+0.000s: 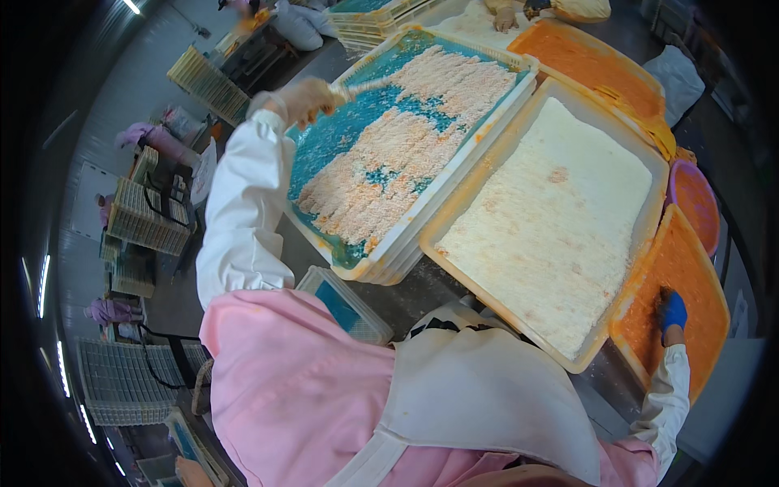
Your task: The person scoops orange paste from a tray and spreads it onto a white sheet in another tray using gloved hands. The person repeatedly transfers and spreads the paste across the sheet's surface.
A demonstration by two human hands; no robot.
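Observation:
My left hand (pixel 307 102), in a pale, crumb-dusted glove, is over the far left part of a crate lined with blue-green sheet (pixel 335 137). A thin crumb-coated strip (pixel 365 87) stretches from its fingers towards rows of crumb-coated strips (pixel 395 158) lying on the sheet. Motion blurs this hand. My right hand (pixel 672 310), in a blue glove, is at a tub of orange batter (pixel 694 268); its fingertips look dark and blurred, and their grip is hidden. Between the hands stands a tub of pale crumbs (pixel 548 213).
A second tub of orange batter (pixel 590 58) and a purple-rimmed basin (pixel 694 201) stand at the right. Another person's gloved hand (pixel 505 18) is at the far crumb pile. Stacked crates (pixel 146 216) line the left, and a low crate (pixel 347 304) sits by my body.

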